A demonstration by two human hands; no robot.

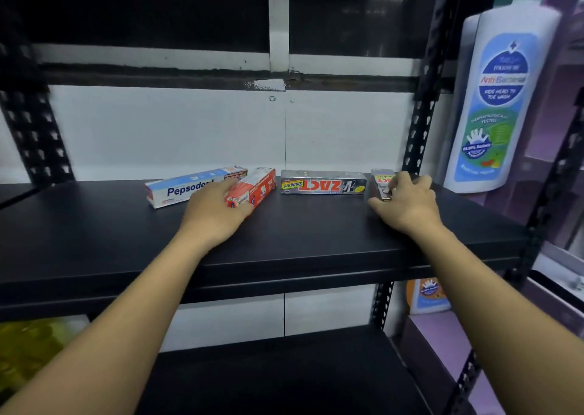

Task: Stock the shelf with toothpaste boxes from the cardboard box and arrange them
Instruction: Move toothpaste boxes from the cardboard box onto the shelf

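Observation:
Several toothpaste boxes lie near the back of the black shelf (316, 237). A white-and-blue Pepsodent box (177, 190) lies at the left, angled. Beside it is a red-and-white box (260, 187), with my left hand (215, 214) gripping its near end. A silver Zact box (322, 183) lies flat and upside down in the middle. At the right a second silver Zact box (379, 182) points front to back, and my right hand (406, 201) is closed over it. The cardboard box is out of view.
Black perforated uprights (420, 130) frame the shelf on both sides. A large white antibacterial wash bottle (502, 98) stands on the neighbouring rack at the right. A lower black shelf (284, 376) lies beneath, with yellow packets (28, 351) at the lower left.

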